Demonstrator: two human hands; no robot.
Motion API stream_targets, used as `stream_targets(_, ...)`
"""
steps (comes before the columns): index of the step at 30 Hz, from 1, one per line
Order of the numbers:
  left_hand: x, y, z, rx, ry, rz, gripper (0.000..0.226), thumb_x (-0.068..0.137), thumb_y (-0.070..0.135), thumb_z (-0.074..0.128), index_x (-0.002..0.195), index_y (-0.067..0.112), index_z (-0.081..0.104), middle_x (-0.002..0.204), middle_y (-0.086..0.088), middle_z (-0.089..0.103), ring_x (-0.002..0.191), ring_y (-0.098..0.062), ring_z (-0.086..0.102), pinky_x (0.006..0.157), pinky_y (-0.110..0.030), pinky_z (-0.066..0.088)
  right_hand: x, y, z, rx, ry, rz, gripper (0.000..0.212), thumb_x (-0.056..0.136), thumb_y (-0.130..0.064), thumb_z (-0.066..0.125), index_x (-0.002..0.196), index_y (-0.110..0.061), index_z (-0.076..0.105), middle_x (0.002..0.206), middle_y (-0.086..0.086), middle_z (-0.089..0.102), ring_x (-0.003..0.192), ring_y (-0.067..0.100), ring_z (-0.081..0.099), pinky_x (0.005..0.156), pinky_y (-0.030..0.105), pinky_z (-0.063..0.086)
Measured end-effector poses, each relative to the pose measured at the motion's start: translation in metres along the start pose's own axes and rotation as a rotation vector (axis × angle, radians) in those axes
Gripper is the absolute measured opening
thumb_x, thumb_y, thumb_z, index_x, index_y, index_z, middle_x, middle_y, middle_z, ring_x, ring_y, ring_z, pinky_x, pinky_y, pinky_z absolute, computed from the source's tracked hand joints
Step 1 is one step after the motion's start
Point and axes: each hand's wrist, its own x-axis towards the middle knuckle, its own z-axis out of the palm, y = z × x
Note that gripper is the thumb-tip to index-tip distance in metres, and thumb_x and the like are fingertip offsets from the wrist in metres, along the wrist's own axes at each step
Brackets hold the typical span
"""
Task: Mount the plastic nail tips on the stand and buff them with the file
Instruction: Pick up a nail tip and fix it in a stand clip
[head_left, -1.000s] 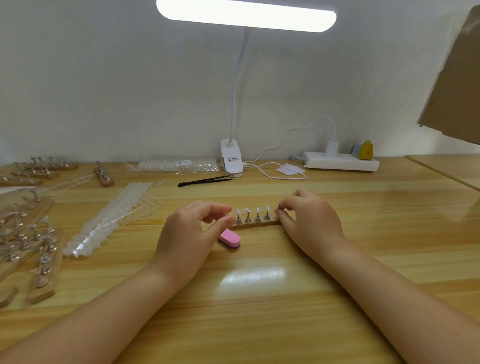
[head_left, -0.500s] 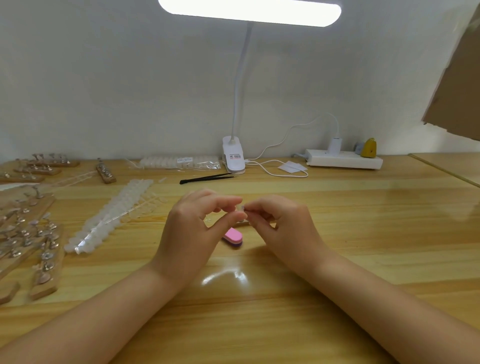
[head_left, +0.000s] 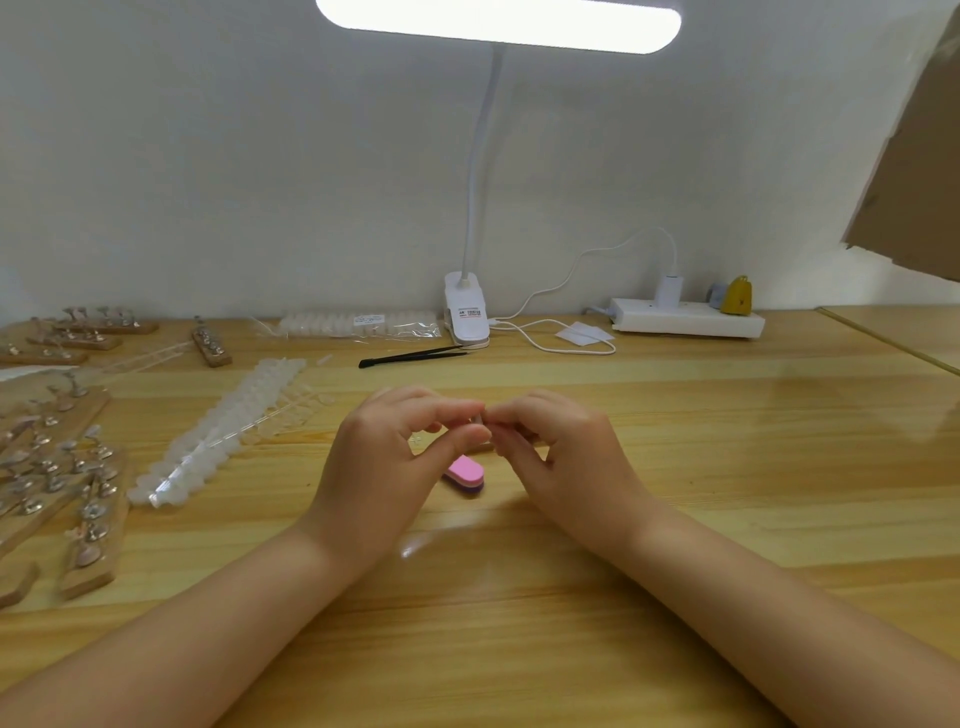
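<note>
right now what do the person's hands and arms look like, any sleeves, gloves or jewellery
Both forearms are bare up to the frame edge, with no sleeves showing. The left hand and right hand wear no gloves, and no rings, watch or bracelet can be seen.

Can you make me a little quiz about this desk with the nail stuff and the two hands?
1. True or false: the pink file lies on the table, in nobody's grip.
2. Which thing is black? A) the tweezers B) the power strip C) the desk lamp
3. Where do the fingertips of the left hand and the right hand meet?

Key
1. True. It lies between the hands, on the wood.
2. A. The strip and lamp are white.
3. Just above the file, pinching something too small to make out.
</note>
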Motion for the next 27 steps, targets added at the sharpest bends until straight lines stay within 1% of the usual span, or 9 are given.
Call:
stream_targets(5,0.000,0.002,0.000,-0.023,0.032,0.000,0.021,0.077,0.029,0.069,0.097,0.024,0.072,0.085,0.017,0.068,0.080,-0.006,0.063,0.076,-0.022,0.050,0.000,-0.004,-0.001,0.019,0.022,0.009,0.010,0.089,-0.003,0.064,0.094,-0.004,0.072,0.082,-0.011,0.062,0.076,0.009,0.060,0.070,0.020,0.049)
stream_targets(10,0.000,0.002,0.000,-0.093,-0.004,-0.037,0.021,0.075,0.029,0.069,0.097,0.028,0.072,0.087,0.012,0.071,0.082,-0.010,0.066,0.078,-0.029,0.052,0.000,-0.003,-0.004,0.007,-0.001,-0.009,0.009,0.089,0.000,0.063,0.092,-0.003,0.071,0.082,-0.010,0.060,0.077,0.001,0.053,0.070,0.009,0.040)
stream_targets(14,0.000,0.003,0.001,-0.138,-0.001,-0.046,0.022,0.075,0.027,0.071,0.096,0.025,0.073,0.086,0.008,0.073,0.082,-0.013,0.068,0.080,-0.035,0.053,-0.001,-0.002,-0.005,-0.019,0.010,-0.067,0.009,0.087,0.003,0.063,0.089,-0.002,0.070,0.081,-0.010,0.057,0.075,0.001,0.051,0.070,0.008,0.038)
stream_targets(17,-0.001,0.003,0.002,-0.126,0.004,-0.046,0.024,0.075,0.030,0.070,0.099,0.028,0.072,0.088,0.011,0.073,0.084,-0.013,0.067,0.082,-0.037,0.052,-0.001,-0.001,-0.004,-0.026,0.034,-0.082,0.009,0.087,0.001,0.063,0.090,-0.003,0.070,0.082,-0.009,0.060,0.075,0.002,0.054,0.070,0.011,0.042)
stream_targets(18,-0.002,0.003,0.002,-0.107,0.019,-0.051,0.027,0.075,0.034,0.069,0.102,0.031,0.070,0.088,0.014,0.072,0.084,-0.012,0.066,0.082,-0.033,0.052,0.000,0.000,-0.003,-0.021,0.037,-0.083,0.008,0.088,0.000,0.063,0.091,-0.003,0.070,0.083,-0.007,0.064,0.076,0.005,0.057,0.069,0.015,0.046)
stream_targets(20,-0.004,0.002,0.001,-0.064,0.068,-0.112,0.039,0.072,0.044,0.069,0.111,0.038,0.064,0.089,0.020,0.069,0.084,-0.008,0.064,0.078,-0.018,0.048,0.002,0.003,-0.004,-0.018,0.050,-0.078,0.008,0.088,-0.003,0.065,0.092,-0.004,0.071,0.083,-0.001,0.069,0.075,0.011,0.063,0.067,0.023,0.051)
stream_targets(21,-0.004,0.001,0.000,-0.045,0.094,-0.149,0.044,0.071,0.046,0.069,0.114,0.039,0.061,0.089,0.020,0.068,0.083,-0.006,0.063,0.075,-0.011,0.045,0.002,0.006,-0.007,-0.020,0.068,-0.056,0.007,0.088,-0.004,0.066,0.093,-0.005,0.071,0.082,0.001,0.070,0.074,0.012,0.064,0.066,0.025,0.052)
stream_targets(23,-0.003,-0.003,0.000,-0.019,0.118,-0.193,0.049,0.070,0.048,0.068,0.117,0.037,0.059,0.087,0.017,0.067,0.082,-0.003,0.061,0.073,-0.007,0.042,0.004,0.017,-0.015,-0.024,0.119,0.045,0.008,0.088,-0.006,0.067,0.095,-0.006,0.071,0.081,0.001,0.070,0.071,0.014,0.066,0.066,0.026,0.053)
stream_targets(27,-0.004,-0.007,0.003,0.019,0.095,-0.218,0.043,0.079,0.038,0.067,0.120,0.030,0.056,0.085,0.017,0.063,0.084,0.002,0.057,0.072,-0.004,0.040,0.003,0.045,-0.028,-0.069,0.110,0.385,0.008,0.091,-0.021,0.065,0.094,-0.017,0.072,0.080,-0.010,0.069,0.077,0.006,0.064,0.069,0.025,0.050)
